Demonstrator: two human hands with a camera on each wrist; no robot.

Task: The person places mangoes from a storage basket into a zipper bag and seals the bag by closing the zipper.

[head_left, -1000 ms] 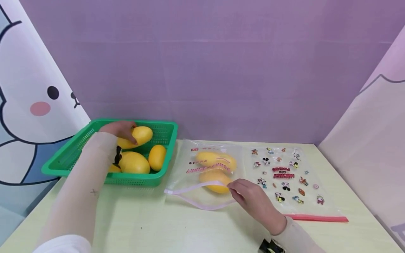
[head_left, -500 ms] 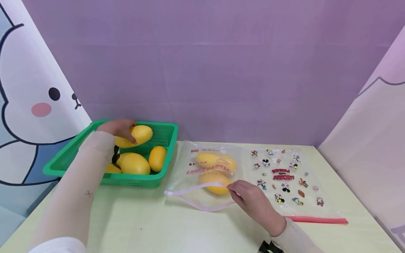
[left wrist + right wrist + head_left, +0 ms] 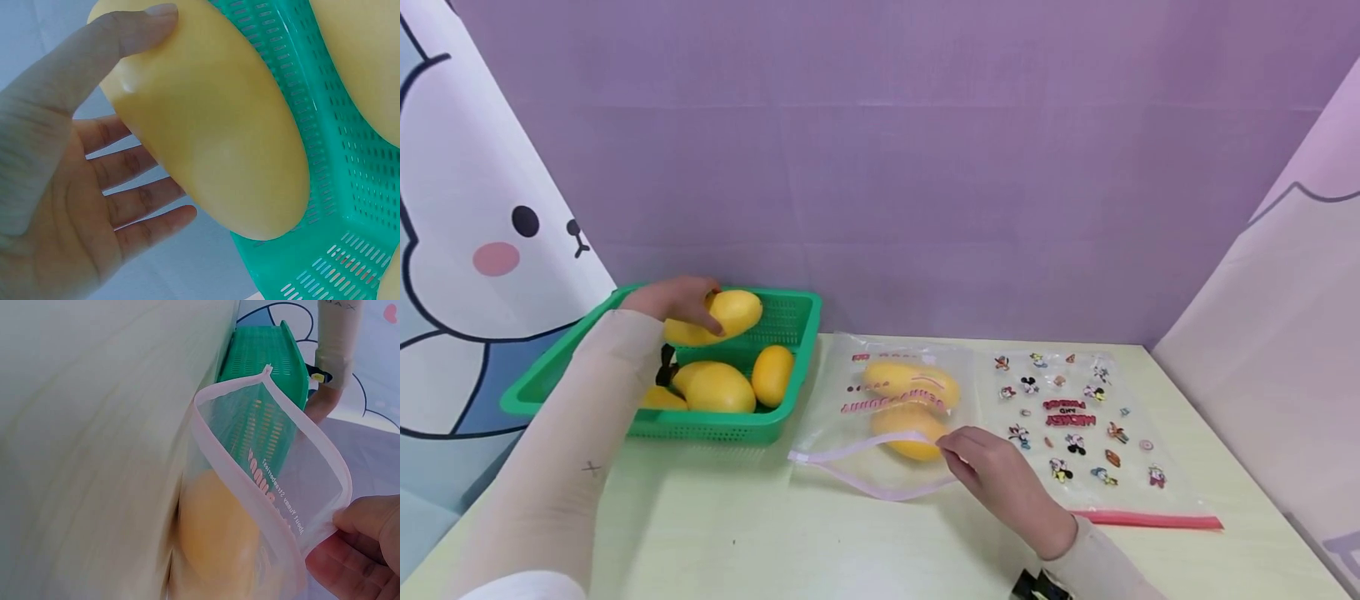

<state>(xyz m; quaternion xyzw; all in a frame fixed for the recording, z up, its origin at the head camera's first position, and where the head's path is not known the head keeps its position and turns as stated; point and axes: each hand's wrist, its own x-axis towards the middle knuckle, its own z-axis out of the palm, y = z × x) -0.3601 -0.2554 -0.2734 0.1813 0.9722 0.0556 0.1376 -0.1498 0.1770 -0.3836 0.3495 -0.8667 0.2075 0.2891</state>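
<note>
My left hand (image 3: 672, 298) grips a yellow mango (image 3: 739, 312) above the green basket (image 3: 707, 428), thumb across one side. In the left wrist view the mango (image 3: 219, 131) lies between thumb and spread fingers, its lower end over the basket's slotted wall. Other mangoes (image 3: 722, 388) sit in the basket below. At the middle of the table my right hand (image 3: 1006, 487) pinches the mouth edge of a clear zip bag (image 3: 820, 417). Two mangoes (image 3: 917, 433) lie inside this bag. Its mouth (image 3: 206, 425) gapes in the right wrist view.
A second clear bag (image 3: 1138, 417) with cartoon prints and a red zip strip (image 3: 1157, 520) lies flat on the right. The pale table (image 3: 760, 533) is backed by a purple cloth (image 3: 880, 167), with printed panels at both sides.
My left hand has risen slightly and shifted a little left with the mango. My right hand stays at the bag's mouth, and the bag looks the same.
</note>
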